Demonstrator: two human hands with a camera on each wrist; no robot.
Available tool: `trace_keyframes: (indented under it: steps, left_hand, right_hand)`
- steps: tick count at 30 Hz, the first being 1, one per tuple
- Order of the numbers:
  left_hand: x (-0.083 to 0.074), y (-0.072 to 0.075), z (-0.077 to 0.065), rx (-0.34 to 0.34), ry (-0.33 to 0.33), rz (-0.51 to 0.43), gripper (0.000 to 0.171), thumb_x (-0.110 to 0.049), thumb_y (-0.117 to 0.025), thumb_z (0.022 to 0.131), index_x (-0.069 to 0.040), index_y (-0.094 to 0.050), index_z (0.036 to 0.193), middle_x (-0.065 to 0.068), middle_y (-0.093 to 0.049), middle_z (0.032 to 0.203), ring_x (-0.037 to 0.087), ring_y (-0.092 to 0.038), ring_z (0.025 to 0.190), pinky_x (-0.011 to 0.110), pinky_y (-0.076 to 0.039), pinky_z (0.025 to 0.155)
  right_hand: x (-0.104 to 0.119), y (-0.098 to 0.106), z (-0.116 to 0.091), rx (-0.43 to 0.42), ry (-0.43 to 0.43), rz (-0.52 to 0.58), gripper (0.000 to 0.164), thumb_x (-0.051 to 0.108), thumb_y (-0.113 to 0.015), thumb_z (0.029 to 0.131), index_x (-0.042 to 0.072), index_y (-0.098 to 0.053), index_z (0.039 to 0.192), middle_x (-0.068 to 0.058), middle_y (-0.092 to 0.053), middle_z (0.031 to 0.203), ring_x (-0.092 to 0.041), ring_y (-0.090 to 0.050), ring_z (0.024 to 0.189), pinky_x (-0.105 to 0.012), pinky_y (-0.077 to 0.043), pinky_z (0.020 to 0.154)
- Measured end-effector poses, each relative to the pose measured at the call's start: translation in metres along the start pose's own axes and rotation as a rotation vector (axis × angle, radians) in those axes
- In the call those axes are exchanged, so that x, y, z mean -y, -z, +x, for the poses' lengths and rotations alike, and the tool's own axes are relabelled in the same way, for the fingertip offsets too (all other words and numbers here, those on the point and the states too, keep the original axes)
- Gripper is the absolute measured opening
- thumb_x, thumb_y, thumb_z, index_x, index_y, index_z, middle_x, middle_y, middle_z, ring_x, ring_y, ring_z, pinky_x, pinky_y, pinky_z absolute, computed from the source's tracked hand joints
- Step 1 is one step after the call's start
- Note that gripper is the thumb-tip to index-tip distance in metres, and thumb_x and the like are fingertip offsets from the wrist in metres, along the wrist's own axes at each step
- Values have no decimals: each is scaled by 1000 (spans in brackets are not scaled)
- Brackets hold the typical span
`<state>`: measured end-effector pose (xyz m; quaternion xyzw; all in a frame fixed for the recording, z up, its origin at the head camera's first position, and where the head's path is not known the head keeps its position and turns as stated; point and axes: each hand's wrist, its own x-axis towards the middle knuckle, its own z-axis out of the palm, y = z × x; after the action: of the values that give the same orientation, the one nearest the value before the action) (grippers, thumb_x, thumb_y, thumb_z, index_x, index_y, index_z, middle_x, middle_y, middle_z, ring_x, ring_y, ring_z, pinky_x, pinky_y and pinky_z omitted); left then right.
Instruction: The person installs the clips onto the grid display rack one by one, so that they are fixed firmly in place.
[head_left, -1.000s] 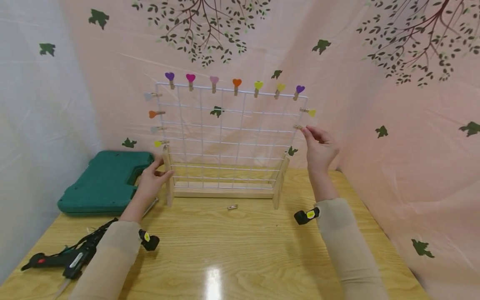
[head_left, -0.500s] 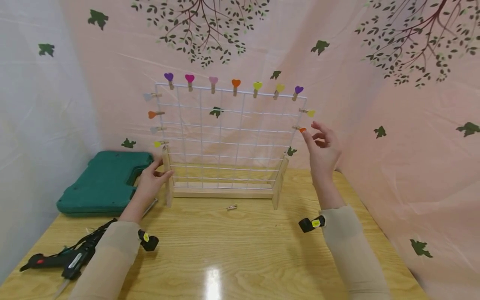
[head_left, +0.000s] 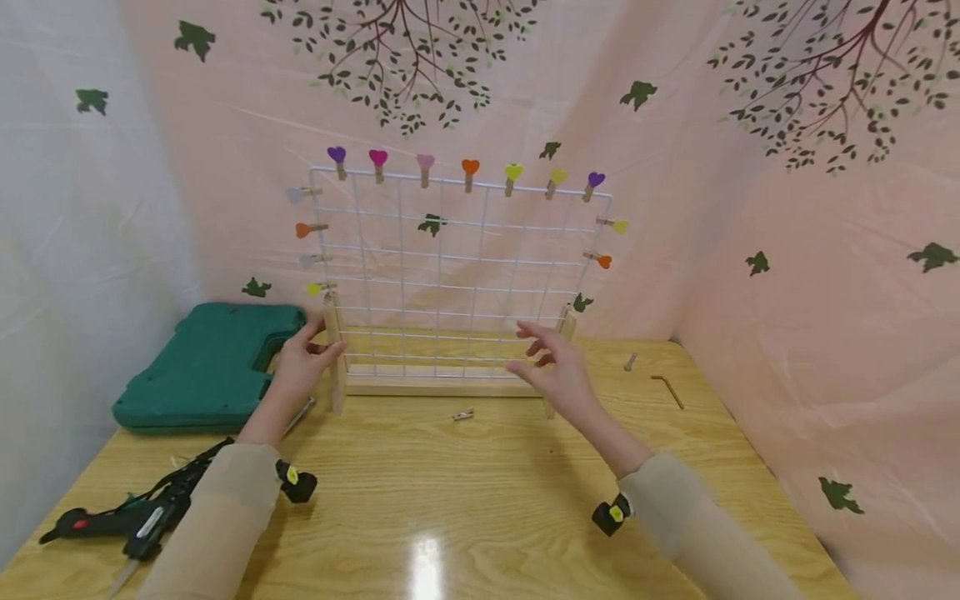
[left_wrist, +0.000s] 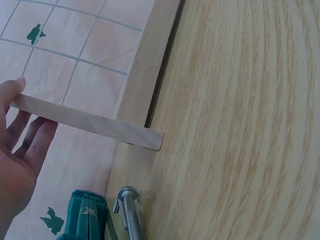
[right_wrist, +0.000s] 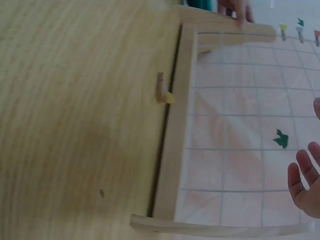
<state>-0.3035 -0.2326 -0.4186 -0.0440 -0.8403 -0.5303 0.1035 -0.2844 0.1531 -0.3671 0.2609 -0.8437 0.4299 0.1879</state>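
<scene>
A white wire grid [head_left: 450, 181] stands upright in a wooden stand [head_left: 450, 387]. Heart-topped clothespins line its top edge and both sides, with an orange-heart clothespin [head_left: 597, 259] lowest on the right. My left hand [head_left: 300, 362] grips the stand's left post [left_wrist: 90, 120], thumb on one face and fingers on the other. In front of the grid's lower right, my right hand [head_left: 558, 371] hovers with fingers spread and holds nothing. A loose clothespin [head_left: 463, 415] lies on the table before the stand; its yellow heart shows in the right wrist view.
At the left lies a green case [head_left: 202, 367], with a black glue gun [head_left: 157, 512] nearer me. A metal bolt [left_wrist: 129, 210] is beside the left post. At the right, a hex key [head_left: 670, 390] and a small slim piece [head_left: 630, 362] lie on the table.
My right hand has let go of the orange-heart clothespin, which stays clipped to the grid's right side. That hand has moved down and left; my left hand has kept its place.
</scene>
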Motion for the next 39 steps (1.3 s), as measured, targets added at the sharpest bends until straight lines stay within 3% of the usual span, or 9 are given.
trace_keyframes:
  steps: [6,12,19,23,31,39]
  left_hand:
    - [-2,0,-1,0,13,17,69,-41,-53,86,-26,-18,143,9,-31,142,24,-51,97,41,-48,76]
    - [-3,1,-1,4,20,13,70,-40,-53,87,-25,-15,143,10,-29,142,25,-49,99,41,-47,78]
    - [-2,1,0,6,27,11,76,-51,-52,83,-25,-14,143,9,-28,143,25,-48,100,40,-46,78]
    - [-2,1,0,6,28,12,76,-50,-52,83,-25,-14,144,8,-28,143,24,-49,99,40,-46,77]
    - [-2,0,0,4,23,8,71,-45,-54,85,-27,-17,143,8,-30,142,25,-49,99,42,-46,78]
    - [-3,1,0,-1,5,17,71,-46,-53,84,-26,-18,143,9,-32,141,24,-50,97,41,-48,75]
  right_hand:
    - [-23,-38,-17,216,35,-96,59,22,-75,71,15,-51,125,-5,-58,110,-21,-55,83,-33,-49,62]
    - [-49,-59,-20,426,46,-121,53,23,-73,74,10,-55,121,-6,-61,106,-20,-55,83,-32,-48,63]
    - [-64,-76,-13,577,49,-114,47,20,-72,75,8,-57,118,-2,-62,89,-13,-57,78,-23,-48,66]
    - [-64,-85,-13,614,55,-144,35,21,-70,77,9,-63,109,1,-62,86,-9,-53,76,-19,-44,65]
    - [-65,-95,-15,565,120,-219,12,21,-68,79,14,-69,87,6,-61,81,-6,-49,71,-15,-39,59]
    - [-57,-91,-18,574,85,-238,8,23,-67,80,16,-65,80,9,-56,76,-5,-47,68,-18,-40,59]
